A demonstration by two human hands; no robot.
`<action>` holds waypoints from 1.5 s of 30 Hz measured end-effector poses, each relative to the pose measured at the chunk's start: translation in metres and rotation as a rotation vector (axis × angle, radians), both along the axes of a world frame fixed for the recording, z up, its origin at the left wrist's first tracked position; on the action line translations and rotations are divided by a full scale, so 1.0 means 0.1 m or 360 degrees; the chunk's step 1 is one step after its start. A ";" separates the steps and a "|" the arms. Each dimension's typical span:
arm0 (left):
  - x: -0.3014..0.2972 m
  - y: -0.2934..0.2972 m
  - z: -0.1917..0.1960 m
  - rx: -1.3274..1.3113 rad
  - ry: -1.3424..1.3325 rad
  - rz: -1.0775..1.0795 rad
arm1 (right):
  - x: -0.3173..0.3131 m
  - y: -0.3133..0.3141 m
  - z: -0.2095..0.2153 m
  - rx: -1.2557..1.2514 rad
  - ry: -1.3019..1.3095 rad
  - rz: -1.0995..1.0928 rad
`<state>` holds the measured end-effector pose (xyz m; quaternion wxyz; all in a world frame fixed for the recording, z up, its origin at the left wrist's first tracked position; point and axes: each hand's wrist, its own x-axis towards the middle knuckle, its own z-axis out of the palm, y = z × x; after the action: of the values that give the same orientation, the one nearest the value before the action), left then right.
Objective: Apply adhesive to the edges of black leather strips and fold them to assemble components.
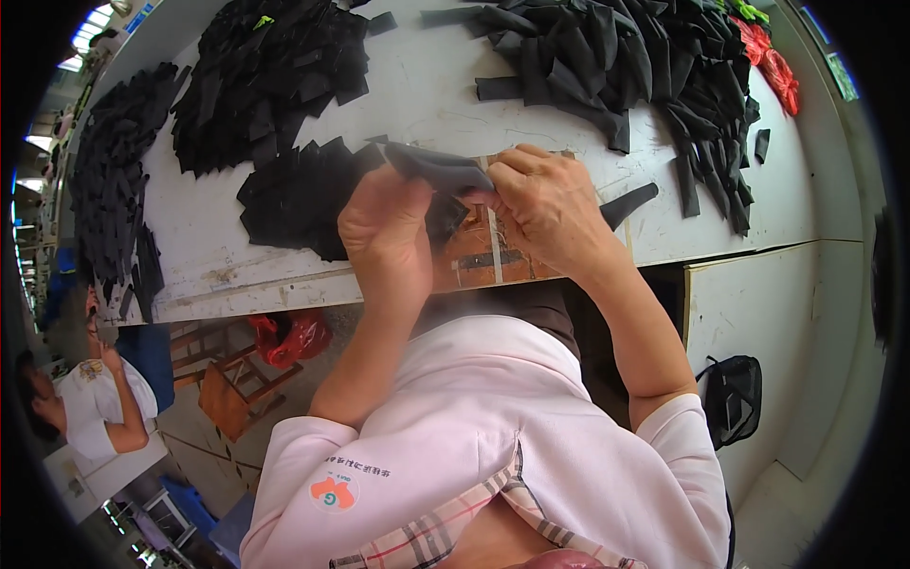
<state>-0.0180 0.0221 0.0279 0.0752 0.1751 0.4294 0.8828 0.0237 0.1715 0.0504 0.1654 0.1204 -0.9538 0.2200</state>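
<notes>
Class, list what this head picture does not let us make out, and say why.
All in the head view:
Held cloth: its right end, hidden by the right hand.
Brown board: partly covered by the same hand.
Upper-right cloth pile: far end, cut off by the picture's top edge.
Red bag: contents, hidden by its plastic.

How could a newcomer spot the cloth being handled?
On the white table, find the brown patch at the near edge. There, the left hand and right hand hold one dark cloth. Unlike its piled neighbours, it's gripped between both hands.
</notes>
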 end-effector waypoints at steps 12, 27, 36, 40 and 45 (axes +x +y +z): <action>-0.13 0.30 0.17 -0.1586 0.0579 -0.0412 | 0.13 0.08 -0.78 -0.1185 -0.0295 0.0063; -0.17 -0.02 -0.03 -0.0125 -0.0167 -0.0308 | 0.04 0.00 -0.37 -0.0303 -0.0433 -0.0005; 0.19 -0.07 -0.81 -0.2483 0.1043 0.0432 | -0.36 0.56 0.19 -0.1858 -0.0076 -0.0165; 0.15 -0.17 -1.14 -0.2617 0.1343 0.0484 | 0.01 0.31 -0.29 -0.1722 -0.0271 -0.0517; 0.21 -0.24 -0.86 -0.2019 0.1488 0.0700 | 0.49 -0.11 -0.58 -0.1813 -0.1092 -0.0528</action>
<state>0.0026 -0.0022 -0.0578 -0.2018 0.3611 0.8588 0.3022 0.0727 0.1607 -0.0080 -0.0770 -0.2096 -0.6935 0.6850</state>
